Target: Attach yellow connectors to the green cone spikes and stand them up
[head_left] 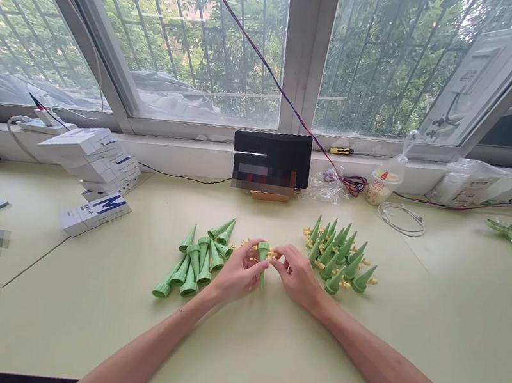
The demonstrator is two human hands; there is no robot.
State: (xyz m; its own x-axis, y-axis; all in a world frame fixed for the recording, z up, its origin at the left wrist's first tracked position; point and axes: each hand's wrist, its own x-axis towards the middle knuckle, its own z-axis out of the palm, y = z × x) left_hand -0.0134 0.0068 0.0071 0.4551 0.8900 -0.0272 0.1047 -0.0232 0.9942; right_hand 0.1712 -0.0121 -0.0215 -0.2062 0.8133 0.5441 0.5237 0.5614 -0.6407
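My left hand [241, 268] is closed around a green watering spike [263, 251], a hollow cone held with its wide end up and its tip down. My right hand [295, 274] pinches a small yellow valve [271, 255] at the side of that spike's wide end. The fingertips partly cover the valve. Left of my hands lies a loose heap of green spikes [194, 259] with no yellow parts showing. On the right, several green spikes with yellow valves [338, 256] stand grouped, tips up. More yellow pieces lie behind my left hand, mostly hidden.
A black screen [271, 155] stands at the back by the window. White boxes [96, 160] are stacked at the left. Along the back right are a drink cup [382, 184], a coiled white cable [402, 220], a yellow-handled screwdriver [341, 151] and plastic bags [471, 183].
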